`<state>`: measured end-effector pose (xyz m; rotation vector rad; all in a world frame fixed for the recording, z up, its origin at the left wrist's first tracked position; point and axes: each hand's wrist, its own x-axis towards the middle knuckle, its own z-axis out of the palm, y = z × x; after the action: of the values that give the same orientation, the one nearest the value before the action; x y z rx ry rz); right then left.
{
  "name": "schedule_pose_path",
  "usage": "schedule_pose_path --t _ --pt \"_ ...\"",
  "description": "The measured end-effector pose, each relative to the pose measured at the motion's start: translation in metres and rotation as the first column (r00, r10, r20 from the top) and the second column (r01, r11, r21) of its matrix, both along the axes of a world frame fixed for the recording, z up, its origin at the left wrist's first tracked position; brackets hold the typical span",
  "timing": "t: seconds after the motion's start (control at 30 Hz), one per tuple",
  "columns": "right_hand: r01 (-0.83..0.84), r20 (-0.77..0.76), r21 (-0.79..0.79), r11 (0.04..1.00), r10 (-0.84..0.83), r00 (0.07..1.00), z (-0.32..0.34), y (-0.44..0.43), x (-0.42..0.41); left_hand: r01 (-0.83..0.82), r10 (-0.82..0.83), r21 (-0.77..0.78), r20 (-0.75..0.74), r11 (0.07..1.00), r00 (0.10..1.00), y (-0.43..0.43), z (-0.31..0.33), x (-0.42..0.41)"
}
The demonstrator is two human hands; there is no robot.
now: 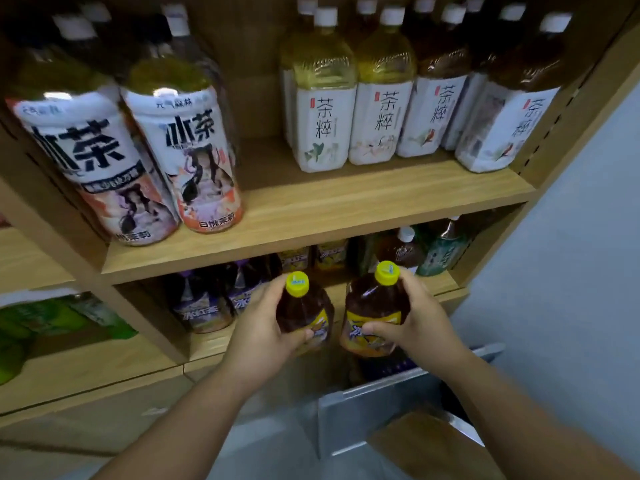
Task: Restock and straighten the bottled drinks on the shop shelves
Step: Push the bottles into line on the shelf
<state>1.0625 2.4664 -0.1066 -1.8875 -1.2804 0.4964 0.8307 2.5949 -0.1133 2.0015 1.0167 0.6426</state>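
Landmark: the wooden shelf board that crosses the middle of the view; every place here is given from it.

My left hand: below the board and in front of its edge, with fingers and thumb wrapped tight round the body of the left tea bottle.

My right hand: below the board, to the right of my left hand, clamped the same way round the right tea bottle.

The two bottles: dark tea with yellow caps and yellow labels. They are side by side and close together, at the mouth of the opening under the board. I cannot tell whether their bases are resting on anything.

Under the board: purple-labelled bottles on the left, yellow-labelled bottles far back in the middle, and green-labelled bottles on the right.

On the board: two large white-labelled bottles at the left and a row of white-capped tea bottles at the right.

Step in hand: as I judge it, placing this pair in the middle gap, in front of the matching yellow labels.

Doing it well: I would lower the caps clear of the board's underside, slide both bottles straight back, set the bases flat, and turn the labels outward. Only then would I let go.

Risk: the gap looks narrow, so a bottle that swings wide could knock the purple row.
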Motion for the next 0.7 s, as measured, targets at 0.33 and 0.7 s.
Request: schedule_pose_path --t 0.33,0.7 --pt "-0.023 0.038 0.112 0.993 0.019 0.999 -0.070 0.053 0.032 -0.017 0.015 0.097 0.024 0.995 1.000 0.046 -0.078 0.040" --pt "-0.190 0.155 0.096 0.977 0.174 0.973 -0.090 0.085 0.047 -0.109 0.134 0.332 -0.055 0.937 0.989 0.052 -0.103 0.048"
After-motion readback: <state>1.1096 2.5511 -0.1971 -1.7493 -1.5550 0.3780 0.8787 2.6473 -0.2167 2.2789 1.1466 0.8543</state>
